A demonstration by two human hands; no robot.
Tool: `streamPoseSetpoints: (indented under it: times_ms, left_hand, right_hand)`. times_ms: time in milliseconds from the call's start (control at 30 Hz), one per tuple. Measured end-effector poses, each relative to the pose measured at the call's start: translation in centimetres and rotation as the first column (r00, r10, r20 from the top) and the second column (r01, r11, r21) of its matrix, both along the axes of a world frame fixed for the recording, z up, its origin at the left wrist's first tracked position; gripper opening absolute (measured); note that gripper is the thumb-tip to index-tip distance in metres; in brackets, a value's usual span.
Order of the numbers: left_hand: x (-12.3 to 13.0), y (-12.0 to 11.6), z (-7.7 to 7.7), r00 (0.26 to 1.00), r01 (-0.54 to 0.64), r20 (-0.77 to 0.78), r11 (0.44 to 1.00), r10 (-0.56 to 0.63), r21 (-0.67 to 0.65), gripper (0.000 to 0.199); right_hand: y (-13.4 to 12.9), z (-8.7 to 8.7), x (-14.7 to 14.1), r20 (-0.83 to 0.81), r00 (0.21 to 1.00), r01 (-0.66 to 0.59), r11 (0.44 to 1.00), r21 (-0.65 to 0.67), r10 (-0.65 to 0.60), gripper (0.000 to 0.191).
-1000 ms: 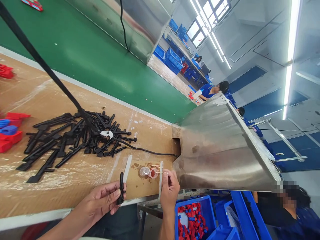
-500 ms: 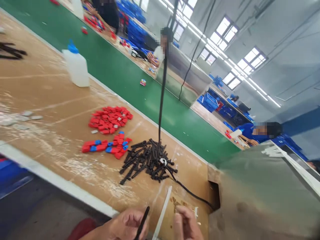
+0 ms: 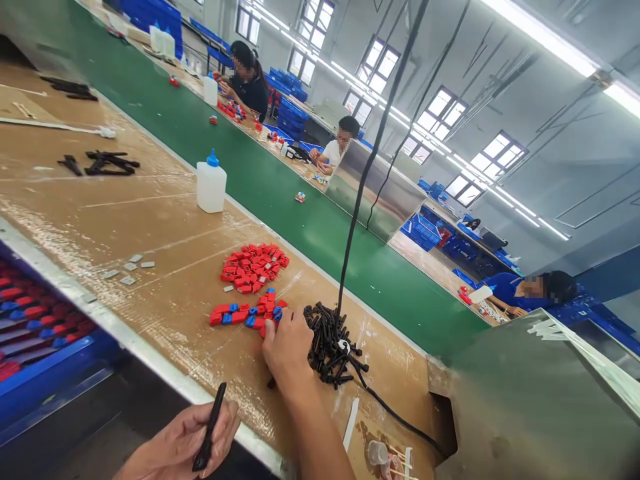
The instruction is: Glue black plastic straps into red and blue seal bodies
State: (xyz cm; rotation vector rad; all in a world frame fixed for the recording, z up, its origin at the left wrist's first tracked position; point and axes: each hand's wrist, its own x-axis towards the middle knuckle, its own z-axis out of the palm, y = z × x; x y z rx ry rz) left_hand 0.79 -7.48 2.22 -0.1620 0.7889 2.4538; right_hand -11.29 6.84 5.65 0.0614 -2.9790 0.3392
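My left hand (image 3: pixel 200 437) is closed around a slim black plastic part (image 3: pixel 213 427), which is held tilted near the table's front edge. My right hand (image 3: pixel 293 347) reaches forward over the table, its fingers bent down at the right end of the red-and-blue plastic pieces (image 3: pixel 233 315). What the fingertips grip there is hidden. Just right of that hand lies a heap of black plastic parts (image 3: pixel 327 340), partly covered by it. Behind the red-and-blue pieces is a pile of red pieces (image 3: pixel 255 267).
A white bottle with blue cap (image 3: pixel 211 187) stands beside the green belt (image 3: pixel 260 180). A black cable (image 3: pixel 355 213) hangs over the heap. Cotton swabs and a small clear cup (image 3: pixel 377 453) lie near right. A blue crate (image 3: pixel 55 373) is below left. Several people work across the belt.
My right hand has moved from the near edge forward and left to the red-and-blue pieces. My left hand has shifted left, still holding the black part. The view has turned left.
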Motion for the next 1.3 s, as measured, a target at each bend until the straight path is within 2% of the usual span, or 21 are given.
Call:
streamPoseSetpoints:
  times_ms: [133, 233, 333, 433, 533, 667, 767, 800, 833, 967, 1067, 1133, 1200, 1300]
  left_hand:
    - [-0.4, -0.2, 1.2, 0.999, -0.030, 0.019, 0.998, 0.031, -0.051, 0.047]
    - [-0.5, -0.3, 1.8, 0.996, -0.051, 0.065, 0.996, 0.056, -0.069, 0.047]
    - [-0.4, -0.5, 1.5, 0.994, -0.067, 0.082, 0.995, 0.074, -0.078, 0.047]
    - [-0.5, -0.7, 0.6, 0.996, -0.046, 0.074, 0.995, 0.052, -0.084, 0.046]
    - [-0.5, -0.6, -0.2, 0.998, -0.011, 0.064, 0.997, 0.015, -0.077, 0.047]
    - [-0.3, 0.3, -0.4, 0.995, -0.005, 0.099, 0.998, 0.010, -0.060, 0.046]
    - [-0.3, 1.2, -0.2, 0.993, 0.075, 0.093, 0.995, -0.068, -0.071, 0.048]
    - [-0.2, 1.5, 0.0, 0.991, 0.107, 0.087, 0.991, -0.100, -0.078, 0.050]
    - [-0.2, 1.8, 0.3, 0.989, 0.125, 0.085, 0.988, -0.117, -0.088, 0.051]
    - [0.2, 2.7, 1.5, 0.984, 0.167, 0.084, 0.978, -0.157, -0.127, 0.052]
    - [0.3, 3.2, 1.9, 0.978, 0.199, 0.096, 0.970, -0.187, -0.143, 0.054]
    - [0.3, 3.5, 1.9, 0.975, 0.209, 0.111, 0.967, -0.194, -0.145, 0.055]
    - [0.3, 3.7, 1.6, 0.973, 0.211, 0.122, 0.966, -0.194, -0.148, 0.055]
    - [0.4, 4.0, 1.4, 0.972, 0.216, 0.130, 0.963, -0.197, -0.159, 0.056]
  right_hand:
    - [-0.3, -0.8, -0.5, 0.020, 0.999, 0.050, 0.998, -0.049, -0.049, 0.016]
    - [-0.6, -1.2, -0.8, 0.027, 0.996, 0.084, 0.987, -0.135, -0.081, 0.016]
    - [-0.6, -1.2, -1.0, 0.022, 0.993, 0.116, 0.957, -0.267, -0.114, 0.014]
    - [0.4, -0.7, -0.2, 0.001, 0.988, 0.140, 0.886, -0.443, -0.156, 0.013]
    - [2.7, -0.4, 2.4, 0.018, 0.984, 0.148, 0.756, -0.638, -0.177, 0.018]
    - [6.2, -0.9, 8.9, 0.089, 0.978, 0.179, 0.546, -0.818, -0.186, 0.047]
    - [7.9, -1.5, 13.8, 0.213, 0.962, 0.252, 0.254, -0.934, -0.170, 0.061]
    - [8.2, -1.7, 15.0, 0.242, 0.953, 0.275, 0.181, -0.944, -0.183, 0.063]
    - [8.3, -1.8, 15.9, 0.259, 0.941, 0.294, 0.147, -0.944, -0.219, 0.065]
    - [8.6, -2.5, 17.3, 0.229, 0.869, 0.348, 0.215, -0.912, -0.438, 0.061]
    - [8.8, -3.1, 17.5, 0.228, 0.843, 0.377, 0.233, -0.897, -0.487, 0.053]
    - [8.8, -3.4, 17.8, 0.227, 0.837, 0.401, 0.276, -0.873, -0.498, 0.045]
    - [8.7, -3.7, 18.4, 0.189, 0.844, 0.420, 0.399, -0.815, -0.501, 0.034]
    - [8.3, -3.6, 19.3, 0.043, 0.880, 0.384, 0.657, -0.649, -0.472, 0.016]
